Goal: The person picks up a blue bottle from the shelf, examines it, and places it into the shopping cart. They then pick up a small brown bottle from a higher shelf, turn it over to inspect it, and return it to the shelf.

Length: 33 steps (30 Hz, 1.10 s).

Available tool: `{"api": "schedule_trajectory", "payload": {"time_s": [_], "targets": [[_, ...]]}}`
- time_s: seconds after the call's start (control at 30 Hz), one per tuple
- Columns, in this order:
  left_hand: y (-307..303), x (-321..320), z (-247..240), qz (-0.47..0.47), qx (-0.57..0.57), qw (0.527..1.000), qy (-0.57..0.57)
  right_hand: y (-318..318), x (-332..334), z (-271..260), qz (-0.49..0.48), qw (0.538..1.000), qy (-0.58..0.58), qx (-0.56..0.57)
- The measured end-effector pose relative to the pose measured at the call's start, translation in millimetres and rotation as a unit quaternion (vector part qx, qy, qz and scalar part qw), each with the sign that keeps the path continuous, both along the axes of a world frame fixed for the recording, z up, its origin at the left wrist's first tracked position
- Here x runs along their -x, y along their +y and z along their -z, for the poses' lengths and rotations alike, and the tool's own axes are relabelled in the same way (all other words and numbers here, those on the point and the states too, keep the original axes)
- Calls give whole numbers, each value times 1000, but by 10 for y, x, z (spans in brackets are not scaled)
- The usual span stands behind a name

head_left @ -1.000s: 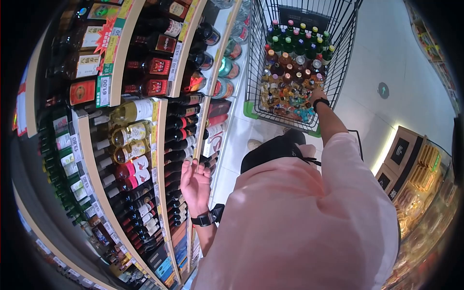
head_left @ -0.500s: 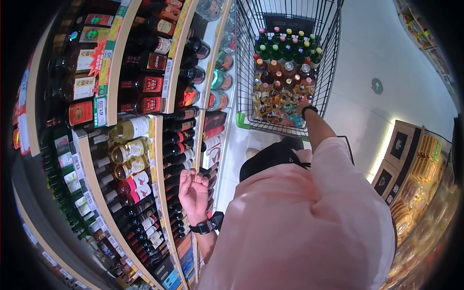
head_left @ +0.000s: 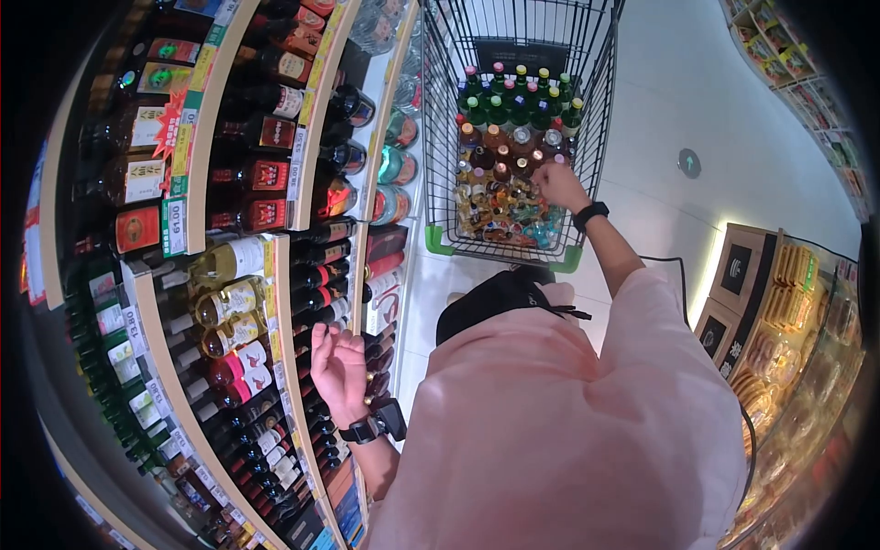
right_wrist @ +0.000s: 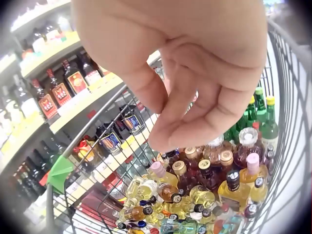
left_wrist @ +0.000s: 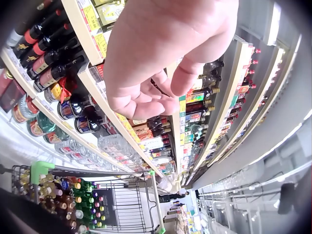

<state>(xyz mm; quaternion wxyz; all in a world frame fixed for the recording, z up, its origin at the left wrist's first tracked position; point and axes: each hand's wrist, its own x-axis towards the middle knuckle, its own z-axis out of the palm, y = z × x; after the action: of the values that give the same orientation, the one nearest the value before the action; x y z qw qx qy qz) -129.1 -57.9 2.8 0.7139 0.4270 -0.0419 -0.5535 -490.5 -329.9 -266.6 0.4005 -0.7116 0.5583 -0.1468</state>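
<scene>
Over the cart's rows of bottles, the right hand hangs with bent fingers. The right wrist view shows that hand above corked and capped bottles, thumb and forefinger close together, nothing visible between them. Small bottles lie in the cart's near part; green bottles stand at its far end. The left hand is raised beside the wine shelves, palm up with loosely curled fingers, holding nothing. In the left wrist view the same hand shows in front of the shelves, also without an object.
Shelves of wine and liquor bottles line the left side. The wire cart stands ahead on a pale floor. At the right is a lit display of packaged goods, with more shelves at the far right.
The right hand has risen from the small bottles at the cart's near right and moved toward the middle rows. The cart and shelves have shifted left in view. The left hand stays raised and empty.
</scene>
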Motion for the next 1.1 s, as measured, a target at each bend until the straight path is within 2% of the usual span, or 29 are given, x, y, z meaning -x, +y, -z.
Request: {"api": "schedule_trajectory", "payload": {"time_s": [0.03,0.1,0.17,0.2,0.27,0.33,0.47,0.53,0.63,0.67,0.73,0.77,0.87,0.9,0.93,1.0,1.03,1.1], "targets": [[-11,-21,2,6,12,1000,7,89,10,-173,-20,997,39,-68],[-25,-37,3,10,20,999,23,370,-17,-29,-74,992,64,-76],[-36,-52,2,12,21,999,27,692,-47,283,-226,972,57,-20],[-45,-54,0,12,22,999,29,807,-83,200,-263,958,77,-82],[-82,-17,-53,-11,0,1000,21,1031,-167,76,-300,938,112,-134],[-102,10,-109,-29,-16,999,18,1210,-213,148,-306,935,139,-112],[-17,20,-137,-42,-19,998,36,1269,-278,435,-295,932,155,-141],[42,35,-126,-49,-18,998,32,1214,-307,373,-308,926,155,-152],[175,15,-65,-124,-107,986,-3,1037,-327,99,-360,902,156,-179],[195,55,-61,-128,-157,976,-78,1014,-331,131,-367,901,158,-169],[228,163,-85,-136,-198,959,-148,1011,-338,162,-385,897,161,-147],[316,134,-32,-138,-212,954,-163,1014,-352,159,-374,897,190,-138],[668,34,82,-65,-213,949,-222,1035,-394,326,-384,888,227,-112],[594,150,19,-90,-279,920,-258,1032,-399,349,-390,885,232,-102],[723,140,87,-85,-241,931,-262,1017,-400,368,-397,883,229,-101],[689,340,42,-134,-245,917,-284,1005,-402,370,-408,880,221,-102],[825,294,91,-92,-238,922,-292,1005,-404,348,-410,879,226,-93],[1018,284,109,-87,-247,930,-257,1012,-438,252,-408,879,235,-75]]}}
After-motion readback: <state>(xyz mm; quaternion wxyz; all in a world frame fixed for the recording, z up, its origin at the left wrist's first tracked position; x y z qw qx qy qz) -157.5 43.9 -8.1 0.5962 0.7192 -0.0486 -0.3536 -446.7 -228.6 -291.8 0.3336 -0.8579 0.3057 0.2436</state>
